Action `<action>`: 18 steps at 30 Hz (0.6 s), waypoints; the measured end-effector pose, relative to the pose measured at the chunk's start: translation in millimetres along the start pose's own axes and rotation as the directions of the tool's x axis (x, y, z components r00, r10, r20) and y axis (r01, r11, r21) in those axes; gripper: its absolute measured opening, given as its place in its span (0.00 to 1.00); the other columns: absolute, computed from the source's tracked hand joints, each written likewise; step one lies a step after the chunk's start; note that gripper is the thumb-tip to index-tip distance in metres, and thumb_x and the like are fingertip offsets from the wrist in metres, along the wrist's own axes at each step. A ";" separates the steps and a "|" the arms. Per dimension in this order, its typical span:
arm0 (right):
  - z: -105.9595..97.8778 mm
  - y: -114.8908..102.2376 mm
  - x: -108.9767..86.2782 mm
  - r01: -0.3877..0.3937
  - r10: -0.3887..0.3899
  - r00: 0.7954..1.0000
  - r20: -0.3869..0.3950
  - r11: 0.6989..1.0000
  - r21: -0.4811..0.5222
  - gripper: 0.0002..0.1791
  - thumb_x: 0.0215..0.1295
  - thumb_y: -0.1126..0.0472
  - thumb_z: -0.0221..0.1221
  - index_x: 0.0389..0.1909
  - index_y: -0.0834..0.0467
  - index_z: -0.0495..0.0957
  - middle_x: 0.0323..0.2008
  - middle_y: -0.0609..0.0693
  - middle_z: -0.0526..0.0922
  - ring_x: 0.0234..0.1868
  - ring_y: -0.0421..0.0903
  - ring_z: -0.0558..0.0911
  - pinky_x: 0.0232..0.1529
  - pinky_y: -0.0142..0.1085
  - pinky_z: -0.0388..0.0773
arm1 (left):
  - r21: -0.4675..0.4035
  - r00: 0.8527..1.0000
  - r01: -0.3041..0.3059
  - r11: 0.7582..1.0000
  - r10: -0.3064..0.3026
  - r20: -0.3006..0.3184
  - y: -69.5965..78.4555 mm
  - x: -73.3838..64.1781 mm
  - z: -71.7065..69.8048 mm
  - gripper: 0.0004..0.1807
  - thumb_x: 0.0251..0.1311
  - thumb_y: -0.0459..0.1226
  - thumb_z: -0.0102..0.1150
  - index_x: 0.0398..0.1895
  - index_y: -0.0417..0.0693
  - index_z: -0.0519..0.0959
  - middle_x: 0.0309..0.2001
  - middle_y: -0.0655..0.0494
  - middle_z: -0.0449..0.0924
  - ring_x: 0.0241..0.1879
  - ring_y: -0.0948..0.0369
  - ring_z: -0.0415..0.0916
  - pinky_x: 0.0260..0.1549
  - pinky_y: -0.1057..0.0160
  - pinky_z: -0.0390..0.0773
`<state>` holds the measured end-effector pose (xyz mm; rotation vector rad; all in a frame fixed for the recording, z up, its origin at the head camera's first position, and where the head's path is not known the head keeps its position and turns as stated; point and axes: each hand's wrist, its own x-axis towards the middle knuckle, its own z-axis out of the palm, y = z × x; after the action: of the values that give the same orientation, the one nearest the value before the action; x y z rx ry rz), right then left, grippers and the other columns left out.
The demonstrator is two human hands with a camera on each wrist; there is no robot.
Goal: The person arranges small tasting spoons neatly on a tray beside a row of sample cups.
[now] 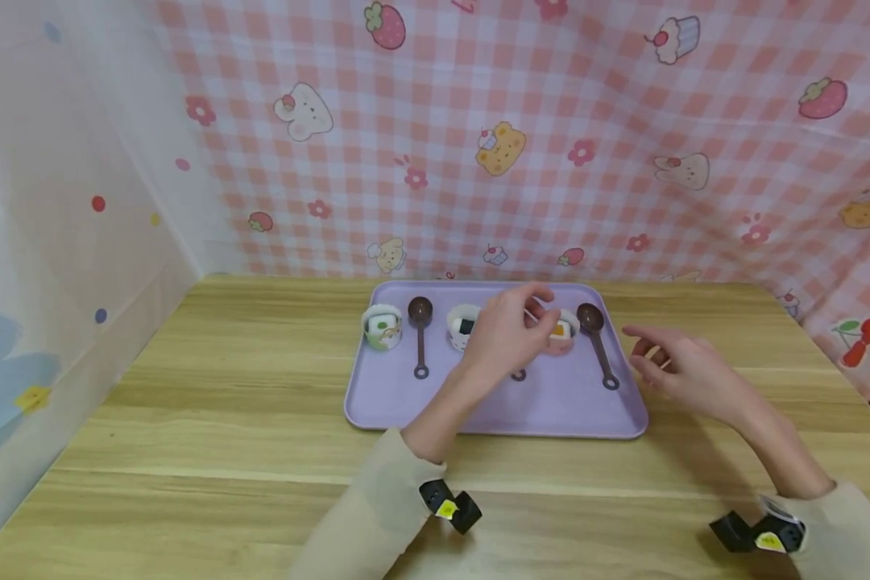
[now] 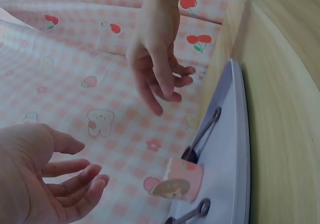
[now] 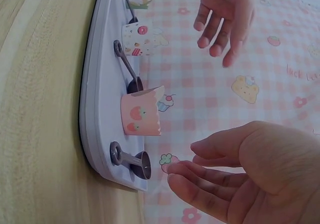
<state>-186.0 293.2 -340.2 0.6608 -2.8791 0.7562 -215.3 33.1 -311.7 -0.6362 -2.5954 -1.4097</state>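
Observation:
My left hand (image 1: 511, 330) hangs over a lilac tray (image 1: 565, 415), loosely bent and holding nothing, between the middle and right paper cups. Just past the tray's right edge hovers my right hand (image 1: 685, 374), relaxed and also without a thing in it. A pink cup (image 3: 141, 114) holds a small white piece with an orange patch (image 1: 560, 330). The middle white cup (image 1: 458, 338) contains a white-and-black piece (image 1: 467, 326). At the left, a green-and-white cup (image 1: 383, 337) holds a white piece with green on top. My left hand partly hides the middle spoon (image 3: 127, 67).
One brown spoon (image 1: 420, 338) lies right of the left cup, another brown spoon (image 1: 599, 354) near the tray's right side. Wooden table (image 1: 210, 419) surrounds the tray. A pink checked cloth (image 1: 435, 217) hangs behind, and a pale cloth (image 1: 65, 266) stands at the left.

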 end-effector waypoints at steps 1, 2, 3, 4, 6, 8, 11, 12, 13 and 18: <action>0.0 -0.1 0.1 0.004 -0.004 1.000 -0.005 1.000 -0.005 0.23 0.68 0.70 0.60 0.61 0.75 0.71 0.36 0.55 0.84 0.30 0.42 0.83 0.25 0.32 0.80 | 0.006 1.000 0.003 1.000 -0.003 0.000 -1.1 -0.7 -1.9 0.13 0.68 0.38 0.61 0.52 0.45 0.82 0.34 0.59 0.81 0.31 0.67 0.76 0.32 0.71 0.74; 0.0 -0.2 0.1 0.010 -0.010 1.000 -0.010 1.000 -0.010 0.23 0.68 0.71 0.61 0.61 0.75 0.72 0.36 0.56 0.84 0.30 0.43 0.83 0.25 0.32 0.80 | 0.013 1.000 0.004 1.000 -0.004 -0.003 -2.4 -1.3 -3.7 0.13 0.68 0.38 0.61 0.52 0.45 0.82 0.34 0.60 0.81 0.31 0.67 0.75 0.32 0.71 0.74; 0.0 -0.4 0.2 0.014 -0.014 1.000 -0.014 1.000 -0.014 0.23 0.68 0.71 0.60 0.61 0.75 0.71 0.36 0.56 0.84 0.30 0.43 0.84 0.25 0.32 0.80 | 0.017 1.000 0.005 1.000 -0.005 -0.006 -3.5 -2.0 -5.6 0.12 0.68 0.38 0.61 0.52 0.45 0.82 0.33 0.60 0.81 0.31 0.67 0.75 0.31 0.71 0.74; -0.1 -0.3 -0.1 0.019 -0.020 1.000 -0.019 1.000 -0.019 0.23 0.68 0.71 0.61 0.61 0.75 0.71 0.36 0.56 0.84 0.30 0.44 0.84 0.25 0.32 0.80 | 0.021 1.000 0.005 1.000 -0.005 -0.011 -4.2 -2.6 -7.2 0.12 0.68 0.38 0.61 0.51 0.45 0.82 0.33 0.59 0.81 0.31 0.66 0.75 0.31 0.71 0.74; -0.4 -0.3 -0.7 0.031 -0.032 0.999 -0.032 0.999 -0.031 0.23 0.67 0.72 0.61 0.61 0.76 0.72 0.37 0.56 0.84 0.31 0.45 0.84 0.26 0.32 0.80 | 0.037 1.000 0.001 0.999 0.000 -0.020 -6.0 -4.0 -10.4 0.12 0.67 0.38 0.61 0.51 0.45 0.82 0.33 0.59 0.81 0.31 0.66 0.75 0.31 0.71 0.74; -0.8 -0.5 -1.5 0.043 -0.045 0.998 -0.049 0.998 -0.047 0.22 0.66 0.72 0.61 0.60 0.75 0.72 0.37 0.57 0.84 0.32 0.47 0.85 0.26 0.32 0.81 | 0.054 1.000 -0.002 0.999 0.004 -0.027 -8.0 -5.5 -13.8 0.12 0.67 0.38 0.61 0.50 0.45 0.83 0.32 0.60 0.81 0.31 0.66 0.75 0.31 0.71 0.74; -1.4 -1.3 -2.6 0.053 -0.059 0.995 -0.076 0.996 -0.075 0.22 0.66 0.72 0.62 0.59 0.75 0.73 0.38 0.59 0.84 0.33 0.48 0.85 0.28 0.34 0.81 | 0.086 0.999 -0.014 0.996 0.017 -0.035 -11.7 -8.2 -19.2 0.11 0.67 0.37 0.61 0.50 0.45 0.83 0.33 0.60 0.81 0.33 0.65 0.77 0.34 0.70 0.75; -1.6 -1.6 -2.9 0.056 -0.063 0.994 -0.086 0.995 -0.085 0.22 0.66 0.72 0.62 0.59 0.74 0.73 0.39 0.60 0.85 0.34 0.49 0.85 0.29 0.35 0.82 | 0.096 0.999 -0.019 0.995 0.023 -0.038 -13.0 -9.0 -21.3 0.11 0.67 0.37 0.61 0.50 0.45 0.83 0.33 0.59 0.81 0.34 0.64 0.77 0.36 0.69 0.75; -1.7 -2.0 -3.2 0.056 -0.065 0.994 -0.092 0.994 -0.091 0.22 0.66 0.71 0.62 0.59 0.74 0.74 0.40 0.61 0.85 0.34 0.49 0.85 0.30 0.37 0.83 | 0.104 0.999 -0.023 0.994 0.027 -0.039 -14.3 -9.8 -23.5 0.11 0.67 0.38 0.61 0.50 0.45 0.83 0.34 0.58 0.81 0.36 0.62 0.78 0.37 0.68 0.76; -2.3 -3.2 -4.1 0.057 -0.070 0.991 -0.114 0.992 -0.109 0.23 0.67 0.69 0.63 0.61 0.71 0.73 0.45 0.63 0.83 0.37 0.50 0.83 0.32 0.41 0.83 | 0.139 0.999 -0.018 0.990 0.024 -0.041 -20.7 -14.5 -34.6 0.13 0.69 0.39 0.60 0.52 0.45 0.82 0.39 0.54 0.83 0.43 0.55 0.80 0.43 0.61 0.78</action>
<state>-181.0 293.4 -337.5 0.6678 -2.7551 0.6083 -214.1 -9.7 -312.7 -0.6052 -2.6168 -1.2106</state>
